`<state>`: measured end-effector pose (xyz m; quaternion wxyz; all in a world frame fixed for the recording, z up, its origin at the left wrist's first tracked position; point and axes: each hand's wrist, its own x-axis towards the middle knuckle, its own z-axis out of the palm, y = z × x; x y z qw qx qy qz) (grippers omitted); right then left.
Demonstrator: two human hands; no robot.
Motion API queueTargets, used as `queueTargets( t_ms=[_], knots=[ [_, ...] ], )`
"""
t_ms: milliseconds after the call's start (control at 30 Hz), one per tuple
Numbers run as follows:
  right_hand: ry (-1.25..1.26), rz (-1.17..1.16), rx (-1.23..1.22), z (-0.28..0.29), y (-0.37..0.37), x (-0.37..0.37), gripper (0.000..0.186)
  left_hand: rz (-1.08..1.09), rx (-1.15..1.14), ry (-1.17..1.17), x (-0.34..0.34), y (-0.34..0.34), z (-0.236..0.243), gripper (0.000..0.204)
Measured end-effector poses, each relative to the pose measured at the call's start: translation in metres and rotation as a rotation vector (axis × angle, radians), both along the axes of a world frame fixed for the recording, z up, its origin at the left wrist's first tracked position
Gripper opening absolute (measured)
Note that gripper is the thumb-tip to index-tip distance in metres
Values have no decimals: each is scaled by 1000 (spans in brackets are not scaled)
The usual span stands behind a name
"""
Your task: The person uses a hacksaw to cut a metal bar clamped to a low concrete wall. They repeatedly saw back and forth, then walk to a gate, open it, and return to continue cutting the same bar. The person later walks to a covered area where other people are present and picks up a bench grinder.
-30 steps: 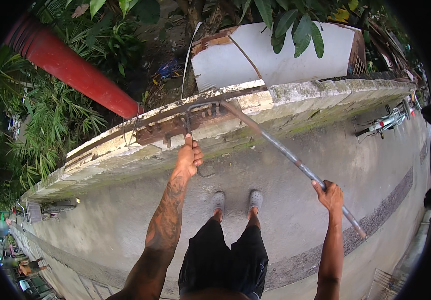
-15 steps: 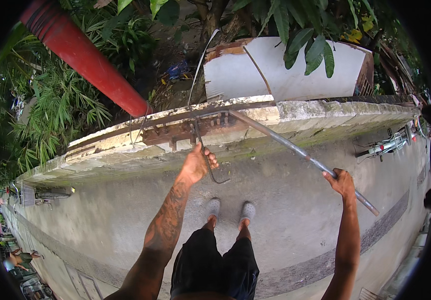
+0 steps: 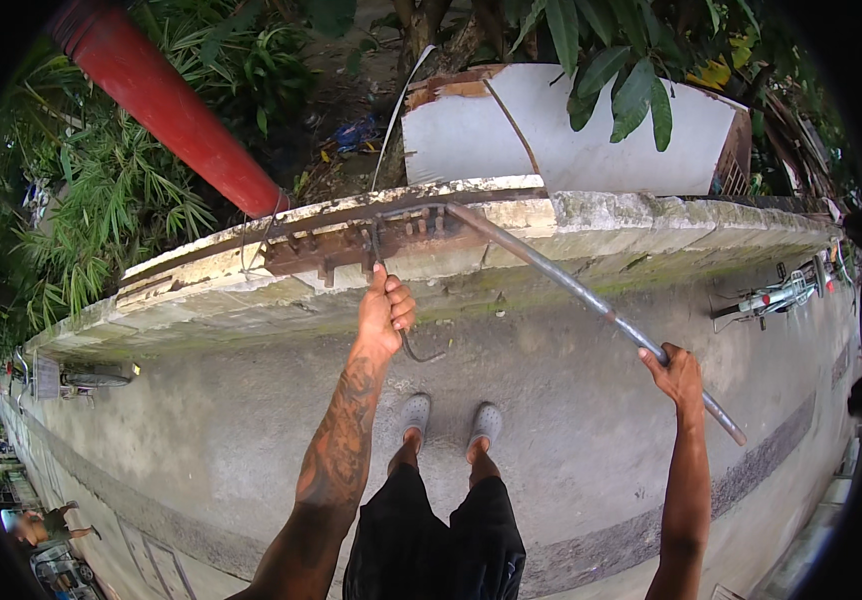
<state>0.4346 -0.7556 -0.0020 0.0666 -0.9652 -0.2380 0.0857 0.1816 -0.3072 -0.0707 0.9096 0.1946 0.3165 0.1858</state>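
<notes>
My left hand (image 3: 385, 318) is closed round a thin dark metal rod (image 3: 419, 356), bent, with a hooked lower end hanging below my fist. The rod's upper part rises to a brown board with upright metal pegs (image 3: 296, 257) on the wall top, then turns right along the pegs toward the pipe's far end. My right hand (image 3: 677, 374) grips a long grey metal pipe (image 3: 561, 277) near its near end. The pipe slants up and left to the pegs; whether the rod sits inside it, I cannot tell.
A low concrete wall (image 3: 631, 225) curves across in front of me. Behind it stand a red post (image 3: 186, 120), a white panel (image 3: 571, 135) and plants. Bicycles stand by the wall, one at right (image 3: 776, 296), one at left (image 3: 91, 380). A person (image 3: 46, 525) is at far left.
My left fingers have gone from loosely spread beside the rod to wrapped round it. The pipe stays in my right hand, and the view has shifted slightly.
</notes>
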Motion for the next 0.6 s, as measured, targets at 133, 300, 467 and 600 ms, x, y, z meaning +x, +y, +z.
queueTargets(
  t_ms=[133, 300, 467, 600],
  knots=[
    [-112, -29, 18, -4, 0, -36, 71, 16, 12, -45, -2, 0, -5, 44],
    [-189, -92, -49, -6, -3, -69, 73, 28, -26, -95, 2, 1, -9, 41],
    [-238, -150, -65, 2, 3, -97, 77, 23, -17, -79, 4, 2, -6, 42],
    [-251, -226, -71, 7, 3, -137, 78, -48, -35, -85, 4, 14, -7, 40]
  ],
)
